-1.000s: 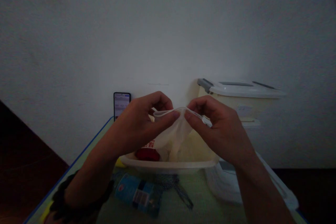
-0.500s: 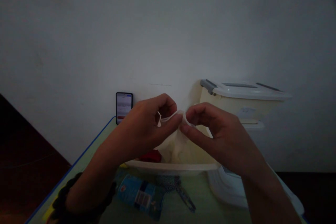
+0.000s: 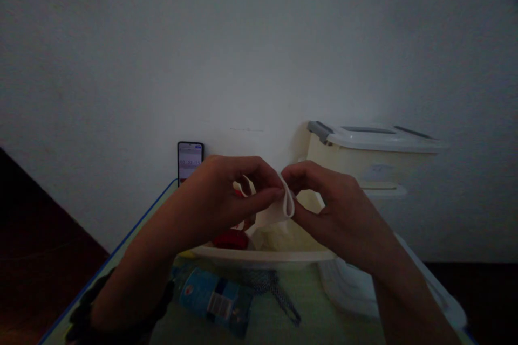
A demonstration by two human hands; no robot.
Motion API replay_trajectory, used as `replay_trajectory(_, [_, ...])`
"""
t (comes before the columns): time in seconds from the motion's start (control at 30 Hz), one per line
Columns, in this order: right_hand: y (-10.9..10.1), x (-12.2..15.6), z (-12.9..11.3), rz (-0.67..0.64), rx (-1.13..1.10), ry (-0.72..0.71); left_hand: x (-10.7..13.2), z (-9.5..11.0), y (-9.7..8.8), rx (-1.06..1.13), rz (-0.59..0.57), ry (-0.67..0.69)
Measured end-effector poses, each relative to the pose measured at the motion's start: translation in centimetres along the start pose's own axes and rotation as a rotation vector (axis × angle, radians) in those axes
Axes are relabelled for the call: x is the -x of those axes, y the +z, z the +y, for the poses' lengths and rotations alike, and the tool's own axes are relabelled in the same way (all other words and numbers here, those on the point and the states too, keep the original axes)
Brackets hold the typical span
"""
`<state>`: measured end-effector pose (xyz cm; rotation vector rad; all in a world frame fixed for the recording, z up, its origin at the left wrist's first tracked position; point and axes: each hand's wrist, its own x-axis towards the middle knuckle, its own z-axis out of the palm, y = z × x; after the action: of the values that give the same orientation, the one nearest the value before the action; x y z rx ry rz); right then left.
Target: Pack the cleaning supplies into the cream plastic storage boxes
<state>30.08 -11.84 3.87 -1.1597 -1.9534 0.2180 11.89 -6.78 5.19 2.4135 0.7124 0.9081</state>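
A thin white cloth-like piece point(image 3: 275, 214) is held up between both hands, its near edge folded into a narrow loop. My left hand point(image 3: 243, 188) pinches it from the left between thumb and fingers. From the right, my right hand point(image 3: 324, 194) grips the same folded edge, fingertips close to those of the left. Its exact kind is unclear in the dim light. Below and behind the hands stands an open cream plastic box point(image 3: 263, 256). Inside it, at the left, lies a red object point(image 3: 230, 239), partly hidden by my left hand.
A phone point(image 3: 190, 161) leans upright against the wall. On the green table point(image 3: 283, 329) lie a blue-labelled plastic bottle point(image 3: 214, 296) and a dark patterned strap or cloth point(image 3: 279, 294). At right are a lidded cream bin point(image 3: 372, 156) and a white lid point(image 3: 352, 291).
The white piece's spread edge has been brought together into a folded loop hanging downward. My hands have turned slightly and moved closer together. More of the red object shows.
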Motion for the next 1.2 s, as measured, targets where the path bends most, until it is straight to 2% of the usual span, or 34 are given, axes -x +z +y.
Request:
replay_trajectory(0.13, [-0.1, 0.1, 0.1, 0.086, 0.079, -0.037, 0.0, 0.1, -0.1, 0.014, 0.062, -0.023])
replay_trajectory(0.23, [0.0, 0.1, 0.0, 0.179, 0.179, -0.101, 0.0, 0.1, -0.1, 0.088, 0.047, -0.069])
replay_trajectory(0.4, [0.4, 0.0, -0.1, 0.231, 0.234, -0.161, 0.0, 0.1, -0.1, 0.110, 0.014, -0.083])
replay_trajectory(0.93, [-0.6, 0.1, 0.1, 0.193, 0.164, -0.144, -0.3, -0.2, 0.0, -0.219, 0.103, -0.052])
replay_trajectory(1.2, [-1.1, 0.3, 0.2, 0.177, 0.106, -0.106, -0.1, -0.1, -0.6, -0.247, 0.085, -0.018])
